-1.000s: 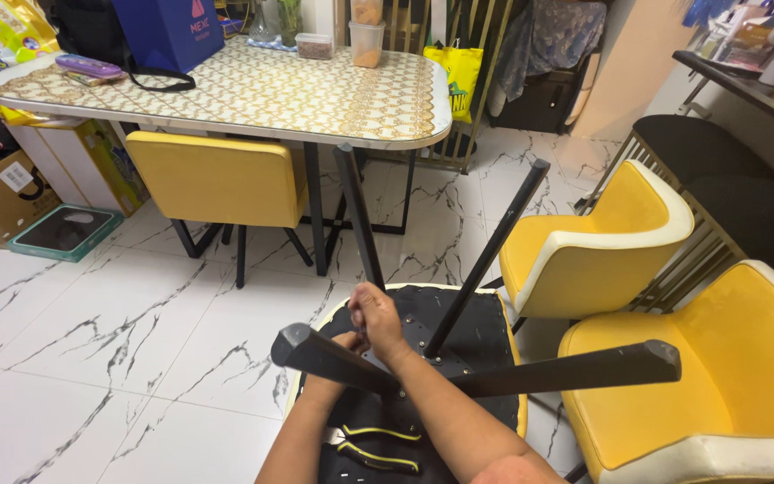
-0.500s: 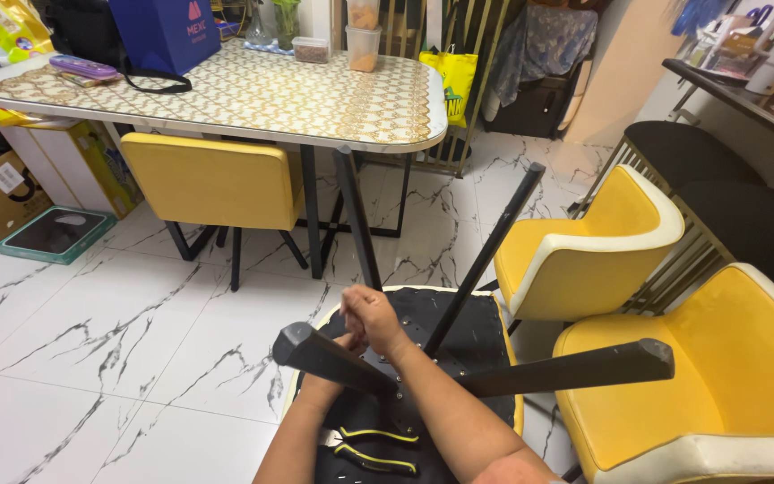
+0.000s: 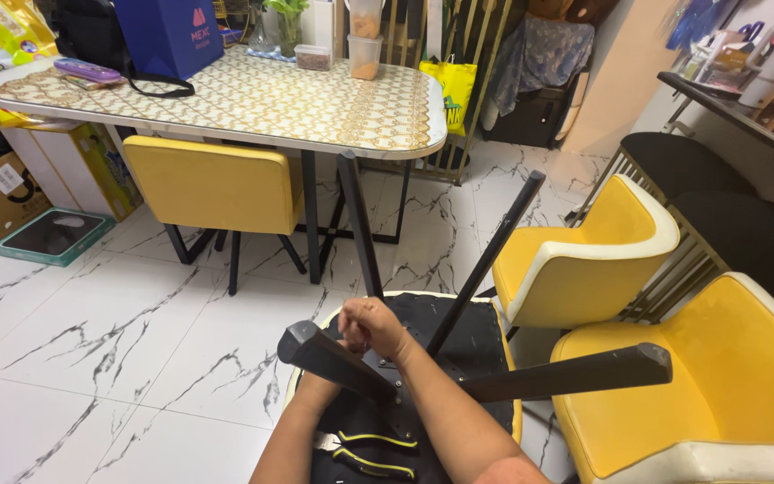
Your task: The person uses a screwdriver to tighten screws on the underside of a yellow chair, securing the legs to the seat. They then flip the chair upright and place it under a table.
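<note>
Right hand [image 3: 376, 328]: forearm comes up from the lower right of the view, wrist bent, fingers curled into a loose fist over the underside of the overturned chair [image 3: 459, 345]. Knuckles face the camera; what the fingers close on, if anything, cannot be told.

Left hand [image 3: 338, 358]: mostly hidden. Forearm rises from the bottom edge and passes under the nearest black leg [image 3: 338, 360]; the hand sits just beneath and against the right hand. Whether it grips anything cannot be told.

Overturned chair: directly under both hands, black underside up, pale yellow rim showing at its edge. Four black legs stand out from it: one crosses just over the left wrist, pointing left; one [image 3: 566, 374] reaches out to the right of the hands; two [image 3: 485, 264] rise beyond the hands, away from the person.

Pliers [image 3: 365, 453]: black and yellow handles, lying on the chair's underside between the forearms, nearer the person than the hands.

Yellow armchairs [image 3: 584, 260]: two, to the right of the hands, well apart from them.

Table [image 3: 226, 99]: patterned top, beyond the hands to the left, with a yellow chair [image 3: 212, 188] tucked under it.

Blue bag [image 3: 172, 36]: on the table, far beyond the hands.

Floor [image 3: 91, 358]: white marble tile, left of the hands.
</note>
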